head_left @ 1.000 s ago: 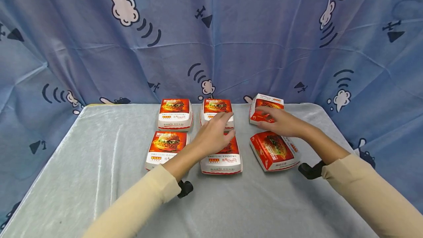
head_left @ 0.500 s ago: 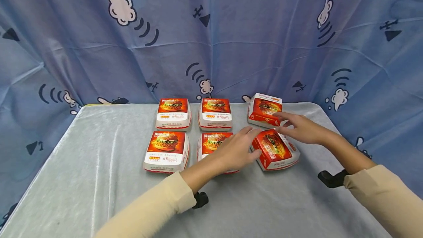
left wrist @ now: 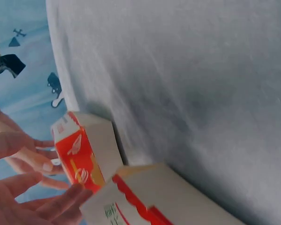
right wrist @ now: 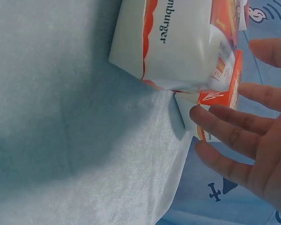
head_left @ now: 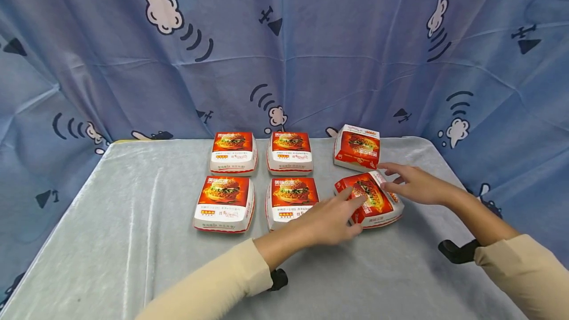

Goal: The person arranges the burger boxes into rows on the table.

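Note:
A red and white burger box sits askew at the front right, between both hands. My left hand comes in from its left, with straight fingers overlapping the box's lid and the thumb low by its front corner. At its far right corner is my right hand, fingers spread and extended. The right wrist view shows that hand beside the box's white side, palm facing it. In the left wrist view, the left fingers reach past a nearer box to the red-faced one.
Behind the askew box stands another burger box, slightly turned. To the left, a front middle box lies partly under my left forearm, alongside several more in two rows. A grey cloth covers the table; a blue curtain hangs behind.
My left hand has moved right from the middle boxes to the front right box. My right hand has come back from the rear right box towards it. The front right box has turned slightly.

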Demonstrator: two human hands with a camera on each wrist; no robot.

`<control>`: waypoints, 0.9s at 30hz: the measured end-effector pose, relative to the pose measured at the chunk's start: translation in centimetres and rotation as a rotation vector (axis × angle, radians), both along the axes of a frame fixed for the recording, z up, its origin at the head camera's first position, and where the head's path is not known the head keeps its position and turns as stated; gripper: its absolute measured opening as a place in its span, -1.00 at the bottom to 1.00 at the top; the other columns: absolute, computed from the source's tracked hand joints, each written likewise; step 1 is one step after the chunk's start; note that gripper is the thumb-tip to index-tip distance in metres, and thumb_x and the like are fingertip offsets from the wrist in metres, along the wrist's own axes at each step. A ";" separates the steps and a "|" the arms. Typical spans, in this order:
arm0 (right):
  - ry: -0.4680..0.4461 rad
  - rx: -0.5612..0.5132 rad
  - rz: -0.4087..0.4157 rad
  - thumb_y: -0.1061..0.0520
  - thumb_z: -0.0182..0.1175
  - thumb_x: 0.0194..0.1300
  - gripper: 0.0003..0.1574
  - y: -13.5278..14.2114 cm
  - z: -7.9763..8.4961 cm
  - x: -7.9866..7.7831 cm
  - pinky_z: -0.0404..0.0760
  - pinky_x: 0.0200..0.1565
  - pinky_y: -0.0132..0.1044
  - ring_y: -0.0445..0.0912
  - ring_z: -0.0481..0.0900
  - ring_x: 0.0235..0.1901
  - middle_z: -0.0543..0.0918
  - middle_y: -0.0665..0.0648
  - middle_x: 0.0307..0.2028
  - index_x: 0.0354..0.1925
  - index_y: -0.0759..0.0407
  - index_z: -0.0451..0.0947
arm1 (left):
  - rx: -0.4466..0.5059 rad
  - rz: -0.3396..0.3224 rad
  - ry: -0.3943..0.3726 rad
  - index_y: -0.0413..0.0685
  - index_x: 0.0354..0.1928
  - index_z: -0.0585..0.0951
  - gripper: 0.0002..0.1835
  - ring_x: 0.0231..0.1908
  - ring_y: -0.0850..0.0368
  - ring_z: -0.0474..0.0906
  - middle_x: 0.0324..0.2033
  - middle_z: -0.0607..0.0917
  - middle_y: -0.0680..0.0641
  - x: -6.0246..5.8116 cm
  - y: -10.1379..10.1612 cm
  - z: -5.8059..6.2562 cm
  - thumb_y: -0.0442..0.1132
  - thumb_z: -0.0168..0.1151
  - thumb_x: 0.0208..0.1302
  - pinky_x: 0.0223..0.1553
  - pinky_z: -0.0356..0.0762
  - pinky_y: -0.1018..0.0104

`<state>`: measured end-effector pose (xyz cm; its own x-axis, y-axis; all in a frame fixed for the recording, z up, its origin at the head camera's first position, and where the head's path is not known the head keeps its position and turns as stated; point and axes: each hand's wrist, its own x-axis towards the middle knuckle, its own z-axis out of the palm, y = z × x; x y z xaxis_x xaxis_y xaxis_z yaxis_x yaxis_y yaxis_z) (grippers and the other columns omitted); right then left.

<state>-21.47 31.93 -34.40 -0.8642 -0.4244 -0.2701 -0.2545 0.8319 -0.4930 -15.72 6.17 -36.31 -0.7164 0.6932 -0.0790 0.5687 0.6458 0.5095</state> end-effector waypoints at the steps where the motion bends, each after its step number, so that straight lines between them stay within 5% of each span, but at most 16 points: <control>1: -0.003 0.000 0.000 -0.02 0.17 0.43 -0.21 0.0 0.0 0.0 0.66 -0.10 0.12 0.33 0.55 0.04 0.47 0.54 0.16 0.40 0.39 0.22 | -0.008 -0.002 -0.002 0.17 0.51 0.28 -0.32 0.27 0.06 0.43 0.48 0.23 -0.09 0.1 0.1 -0.1 0.00 0.20 0.39 0.22 0.44 0.18; 27: -0.072 -0.060 -0.025 -0.05 0.17 0.43 -0.12 -0.5 -1.0 0.1 0.65 -0.07 0.08 0.26 0.55 0.04 0.47 0.53 0.16 0.46 0.39 0.10 | -0.091 -0.033 -0.029 0.28 0.50 0.29 -0.32 0.39 0.17 0.26 0.53 0.12 0.06 0.4 1.3 -1.2 0.03 0.22 0.38 0.27 0.40 0.13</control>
<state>-21.35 31.47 -35.44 -0.8541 -0.4200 -0.3069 -0.1957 0.8062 -0.5584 -15.32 7.46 -37.48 -0.6899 0.7053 -0.1628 0.5761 0.6713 0.4663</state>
